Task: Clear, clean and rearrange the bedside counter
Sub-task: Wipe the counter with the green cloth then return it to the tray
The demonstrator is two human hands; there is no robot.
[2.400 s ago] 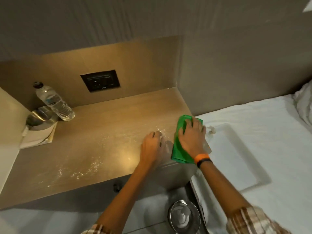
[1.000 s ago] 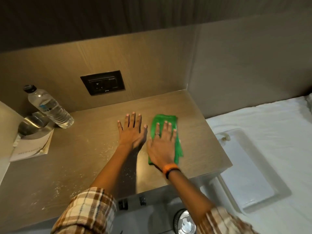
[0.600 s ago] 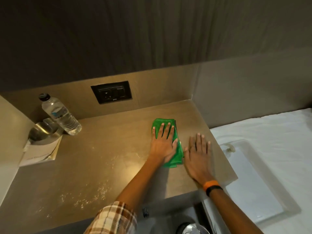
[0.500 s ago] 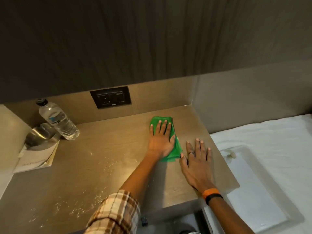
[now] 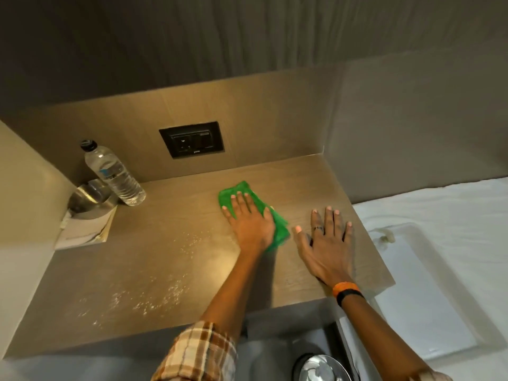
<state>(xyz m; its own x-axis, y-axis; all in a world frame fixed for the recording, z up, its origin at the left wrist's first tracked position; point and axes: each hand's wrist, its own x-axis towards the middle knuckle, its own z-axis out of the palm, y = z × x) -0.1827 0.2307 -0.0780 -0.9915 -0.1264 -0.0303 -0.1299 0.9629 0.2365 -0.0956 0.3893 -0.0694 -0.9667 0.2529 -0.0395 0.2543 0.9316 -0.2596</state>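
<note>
left hand [image 5: 251,224] flat, pinning soft folded green microfibre cloth [image 5: 279,228] to wood-grain counter [image 5: 165,243]; right hand [image 5: 327,243] splayed, empty; cloth limp, press through palm.

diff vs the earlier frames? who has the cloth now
The cloth changed hands: the right hand pressed it at the counter's front right edge, then mid-counter; now the left hand presses it further back and left, while the right hand lies flat on the bare counter beside it. Unchanged: bottle, bowl and paper at back left; crumbs near the front.
</note>
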